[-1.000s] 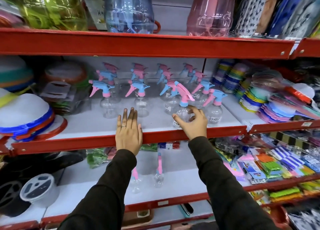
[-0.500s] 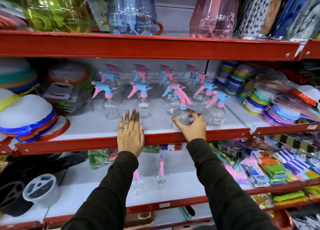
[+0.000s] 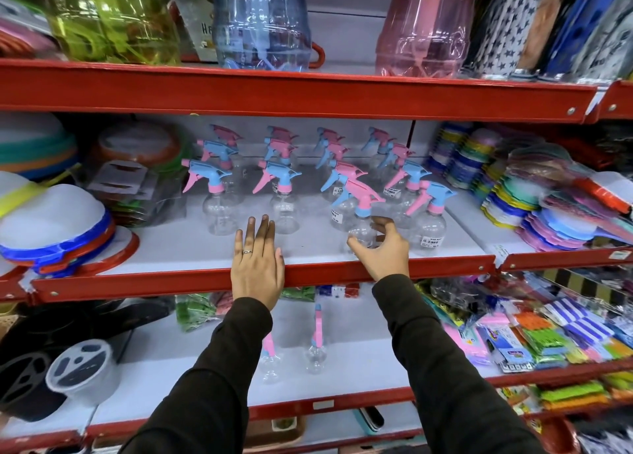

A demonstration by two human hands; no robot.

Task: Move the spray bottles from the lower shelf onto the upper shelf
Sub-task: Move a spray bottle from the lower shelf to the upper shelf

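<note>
Several clear spray bottles with pink and blue trigger heads stand in rows on the upper shelf (image 3: 445, 268). My right hand (image 3: 383, 251) curls around the base of one clear spray bottle (image 3: 363, 227) with a pink trigger, which stands upright near the shelf's front edge. My left hand (image 3: 257, 265) lies flat, fingers together, over the red front lip of that shelf and holds nothing. On the lower shelf (image 3: 359, 361) two spray bottles stand: one (image 3: 315, 351) in the open, the other (image 3: 270, 359) partly hidden behind my left sleeve.
Stacked lidded bowls (image 3: 51, 227) fill the upper shelf's left side and coloured plates (image 3: 548, 220) its right. Large tinted water jugs (image 3: 260, 18) stand on the top shelf. Packets (image 3: 513, 340) crowd the lower shelf's right, round containers (image 3: 78, 368) its left.
My right hand has stayed on the same bottle at the front of the upper shelf, with only a slight shift. My left hand has not moved.
</note>
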